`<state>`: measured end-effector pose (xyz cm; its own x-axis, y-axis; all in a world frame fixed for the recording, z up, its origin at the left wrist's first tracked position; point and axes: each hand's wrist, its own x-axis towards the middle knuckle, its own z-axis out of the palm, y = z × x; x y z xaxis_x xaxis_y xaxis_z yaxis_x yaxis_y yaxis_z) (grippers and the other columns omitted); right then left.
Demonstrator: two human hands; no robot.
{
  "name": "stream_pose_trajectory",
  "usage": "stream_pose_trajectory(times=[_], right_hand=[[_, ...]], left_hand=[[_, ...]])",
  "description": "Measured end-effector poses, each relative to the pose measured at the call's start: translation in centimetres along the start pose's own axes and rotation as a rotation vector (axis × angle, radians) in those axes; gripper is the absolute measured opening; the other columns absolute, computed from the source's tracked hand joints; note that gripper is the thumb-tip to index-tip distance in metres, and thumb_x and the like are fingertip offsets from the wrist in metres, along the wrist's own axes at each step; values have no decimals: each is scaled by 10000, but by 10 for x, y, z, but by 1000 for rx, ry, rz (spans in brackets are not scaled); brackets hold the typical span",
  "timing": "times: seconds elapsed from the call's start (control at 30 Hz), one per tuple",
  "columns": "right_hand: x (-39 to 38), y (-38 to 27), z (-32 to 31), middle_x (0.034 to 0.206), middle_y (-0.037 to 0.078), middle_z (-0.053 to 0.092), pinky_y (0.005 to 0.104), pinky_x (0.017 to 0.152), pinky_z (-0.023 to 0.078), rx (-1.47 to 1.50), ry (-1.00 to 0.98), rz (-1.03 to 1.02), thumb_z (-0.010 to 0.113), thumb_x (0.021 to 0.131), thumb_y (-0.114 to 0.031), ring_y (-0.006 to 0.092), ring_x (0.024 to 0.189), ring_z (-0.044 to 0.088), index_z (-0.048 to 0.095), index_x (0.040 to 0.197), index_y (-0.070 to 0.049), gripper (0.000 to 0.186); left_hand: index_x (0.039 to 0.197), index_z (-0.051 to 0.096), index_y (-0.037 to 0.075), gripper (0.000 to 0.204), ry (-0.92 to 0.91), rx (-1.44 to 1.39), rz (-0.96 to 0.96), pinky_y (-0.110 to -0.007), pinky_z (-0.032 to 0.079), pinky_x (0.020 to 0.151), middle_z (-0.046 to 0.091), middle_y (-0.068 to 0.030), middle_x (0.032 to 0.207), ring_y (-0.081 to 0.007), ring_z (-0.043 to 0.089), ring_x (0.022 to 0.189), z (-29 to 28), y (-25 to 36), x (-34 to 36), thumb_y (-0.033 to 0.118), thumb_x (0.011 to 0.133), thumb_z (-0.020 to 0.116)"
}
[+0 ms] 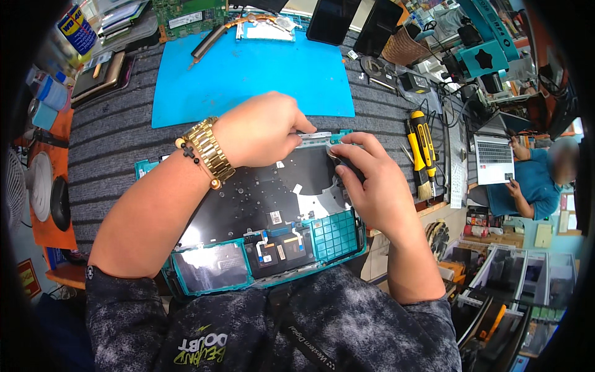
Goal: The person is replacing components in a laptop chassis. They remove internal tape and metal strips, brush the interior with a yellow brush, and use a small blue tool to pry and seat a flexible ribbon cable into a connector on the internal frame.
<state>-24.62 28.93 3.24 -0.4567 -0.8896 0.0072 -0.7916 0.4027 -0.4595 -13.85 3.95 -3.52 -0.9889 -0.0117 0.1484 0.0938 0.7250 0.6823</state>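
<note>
An opened laptop base [273, 211] with a teal frame and a black inner sheet lies in front of me on a grey striped mat. My left hand [263, 127], with a gold watch and bead bracelet at the wrist, pinches at a silver strip [316, 135] along the far edge of the base. My right hand [372, 183] rests on the far right corner and grips a small black tool [348, 167] whose tip meets the same edge. The fingertips of both hands almost touch there.
A blue work mat [248, 77] lies beyond the laptop, with a circuit board and heat pipe [211, 34] at its far edge. Yellow-handled screwdrivers and a brush [421, 149] lie to the right. Another person [533, 180] sits at a laptop at far right. Clutter lines the left edge.
</note>
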Motion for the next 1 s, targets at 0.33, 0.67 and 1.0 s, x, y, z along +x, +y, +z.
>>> stream_pose_trajectory(times=[0.33,0.67,1.0], right_hand=[[-4,-2,1,1341,178,665,557,891,627,-42,-69,-9,718,1065,-139,460,1051,770,714,1409,-97,347],[5,5,6,1313,172,675,509,896,618,34,2,-63,786,1042,-83,438,1048,767,773,1339,-53,298],[9,8,6,1365,201,712,497,906,633,56,-16,-54,813,1020,-84,435,1048,792,810,1290,-48,272]], left_hand=[[1230,907,50,288,-1,10,5,-478,671,937,863,-227,1069,-394,831,990,-6,4,2,89,977,775],[1277,899,92,299,-3,5,25,-493,605,878,764,-186,999,-375,749,951,-2,-1,1,115,986,830],[1268,900,88,292,-3,-4,-2,-493,607,847,761,-190,989,-375,749,921,-1,1,1,107,985,833]])
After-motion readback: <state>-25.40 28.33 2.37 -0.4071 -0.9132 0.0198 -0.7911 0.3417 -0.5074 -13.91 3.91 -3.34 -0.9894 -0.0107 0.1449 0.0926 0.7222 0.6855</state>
